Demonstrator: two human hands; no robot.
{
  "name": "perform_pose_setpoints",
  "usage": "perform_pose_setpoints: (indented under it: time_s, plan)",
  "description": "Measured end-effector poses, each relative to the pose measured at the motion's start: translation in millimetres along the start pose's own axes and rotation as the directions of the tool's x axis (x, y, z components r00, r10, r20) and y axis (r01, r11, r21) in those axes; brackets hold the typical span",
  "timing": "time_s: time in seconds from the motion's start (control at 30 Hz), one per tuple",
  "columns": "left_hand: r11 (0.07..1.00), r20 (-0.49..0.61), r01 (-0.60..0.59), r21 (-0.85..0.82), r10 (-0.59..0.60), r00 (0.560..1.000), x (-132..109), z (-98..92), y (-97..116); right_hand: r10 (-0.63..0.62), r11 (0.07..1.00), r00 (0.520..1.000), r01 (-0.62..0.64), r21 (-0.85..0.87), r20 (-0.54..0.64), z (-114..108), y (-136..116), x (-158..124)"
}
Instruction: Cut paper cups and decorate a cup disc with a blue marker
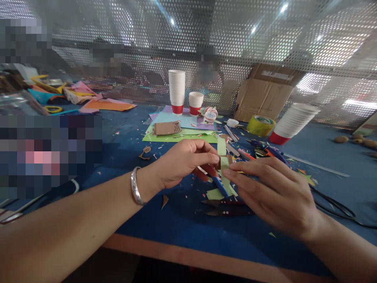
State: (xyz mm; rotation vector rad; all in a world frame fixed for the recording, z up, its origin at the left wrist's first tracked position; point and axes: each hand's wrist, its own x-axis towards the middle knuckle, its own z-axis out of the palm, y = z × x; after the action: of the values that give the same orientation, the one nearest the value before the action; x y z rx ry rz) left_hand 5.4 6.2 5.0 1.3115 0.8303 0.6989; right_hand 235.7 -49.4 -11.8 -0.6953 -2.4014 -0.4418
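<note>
My left hand (188, 161), with a silver bangle at the wrist, pinches a small brown cardboard piece (230, 158) between thumb and fingers. A pale green paper strip (222, 146) lies across the cardboard and stands up above it. From the right, the thumb and forefinger of my right hand (271, 188) close on the strip's lower part against the cardboard. Below them are a blue pen-like stick (219, 186), green paper scraps (215, 194) and dark thread snips (225, 212). My fingers hide part of the cardboard.
Behind my hands, stacked paper cups (176, 90) and cardboard strips (167, 128) rest on coloured sheets (188, 137). Yellow tape (260, 125), a tilted cup stack (294, 122) and a cardboard box (262, 96) stand right. A dark cable (332, 204) curls beside my right wrist.
</note>
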Motion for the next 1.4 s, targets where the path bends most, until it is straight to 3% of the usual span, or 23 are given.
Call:
perform_pose_setpoints:
  time_s: [0.2,0.43,0.97,1.07,1.17,1.27,1.4]
  plan:
    - [0.999,-0.034,-0.032,0.028,0.033,0.999,1,-0.2,0,0.143,0.988,0.986,-0.146,-0.041,-0.082,-1,2,0]
    - [0.997,0.008,-0.055,0.05,0.054,0.998,0,1.3,-1,0.089,0.991,0.996,-0.09,-0.102,-0.008,2,2,3]
    - [0.974,-0.026,-0.157,0.161,0.164,0.986,0,3.4,-2,0.093,0.991,0.995,-0.097,-0.092,-0.042,6,2,2]
    - [0.974,-0.038,-0.168,0.152,0.176,0.984,1,2.9,-4,0.199,0.98,0.975,-0.2,-0.002,-0.104,5,-1,3]
    - [0.973,-0.044,-0.181,0.141,0.189,0.981,1,3.2,-5,0.36,0.931,0.923,-0.346,0.114,-0.135,6,-3,6]
    - [0.966,-0.037,-0.206,0.158,0.214,0.976,0,4.6,-5,0.479,0.868,0.874,-0.458,0.193,-0.08,10,-3,9]
    - [0.958,0.001,-0.217,0.189,0.221,0.975,-2,6.9,-4,0.531,0.811,0.848,-0.51,0.288,0.006,13,-2,11]
